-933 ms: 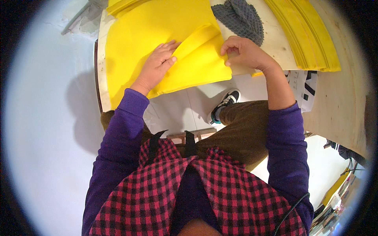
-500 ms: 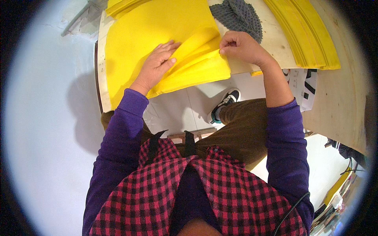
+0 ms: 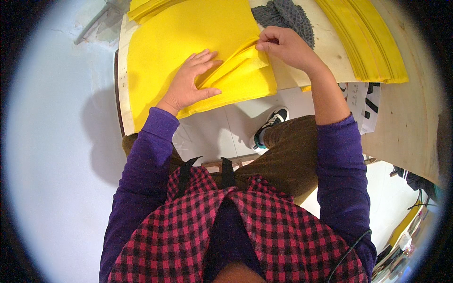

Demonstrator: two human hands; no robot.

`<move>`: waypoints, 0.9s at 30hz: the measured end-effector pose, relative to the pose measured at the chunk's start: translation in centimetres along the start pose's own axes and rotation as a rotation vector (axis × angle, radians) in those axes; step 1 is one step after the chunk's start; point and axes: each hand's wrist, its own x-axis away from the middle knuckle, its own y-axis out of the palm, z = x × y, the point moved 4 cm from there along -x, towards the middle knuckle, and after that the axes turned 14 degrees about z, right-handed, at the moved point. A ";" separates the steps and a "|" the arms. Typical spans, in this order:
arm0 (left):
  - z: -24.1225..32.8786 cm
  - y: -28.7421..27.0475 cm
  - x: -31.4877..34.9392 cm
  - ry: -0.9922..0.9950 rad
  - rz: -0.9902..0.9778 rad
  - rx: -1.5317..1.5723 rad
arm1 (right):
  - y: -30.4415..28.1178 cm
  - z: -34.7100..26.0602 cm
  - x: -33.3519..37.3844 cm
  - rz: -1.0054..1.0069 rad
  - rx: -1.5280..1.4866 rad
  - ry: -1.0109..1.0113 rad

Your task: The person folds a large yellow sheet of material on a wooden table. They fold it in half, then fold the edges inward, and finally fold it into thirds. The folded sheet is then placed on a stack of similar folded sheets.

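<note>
A big yellow fabric sheet lies spread over a pale wooden table, its near edge hanging past the table's front. My left hand lies flat on the sheet, fingers spread, pressing beside a raised fold. My right hand pinches the folded-over corner of the same sheet between thumb and fingers at the fold's right end. Both purple sleeves reach up from below.
A grey knitted cloth lies just beyond my right hand. A stack of yellow sheets runs along the table's right side. More yellow sheets sit at the far left. My shoe and a white floor show below.
My right hand has drawn the folded corner further over the sheet and toward the far side. The fold is flatter, and my left hand has spread wider on the fabric.
</note>
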 end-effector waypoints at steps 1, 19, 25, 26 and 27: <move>0.1 0.0 0.0 0.003 0.000 -0.005 | 0.1 0.0 -0.2 0.013 0.005 0.023; -0.2 -0.5 0.3 -0.013 0.004 0.032 | -0.7 -0.5 0.5 -0.081 -0.202 0.105; -0.3 -0.6 0.6 -0.009 0.011 0.059 | -0.5 -0.5 1.7 -0.059 -0.186 -0.087; -0.3 -0.6 0.7 -0.004 0.003 0.051 | -0.2 -0.1 1.7 -0.048 -0.119 -0.063; -0.4 -0.6 0.7 -0.004 -0.003 0.041 | 0.2 0.1 1.7 -0.028 -0.086 -0.085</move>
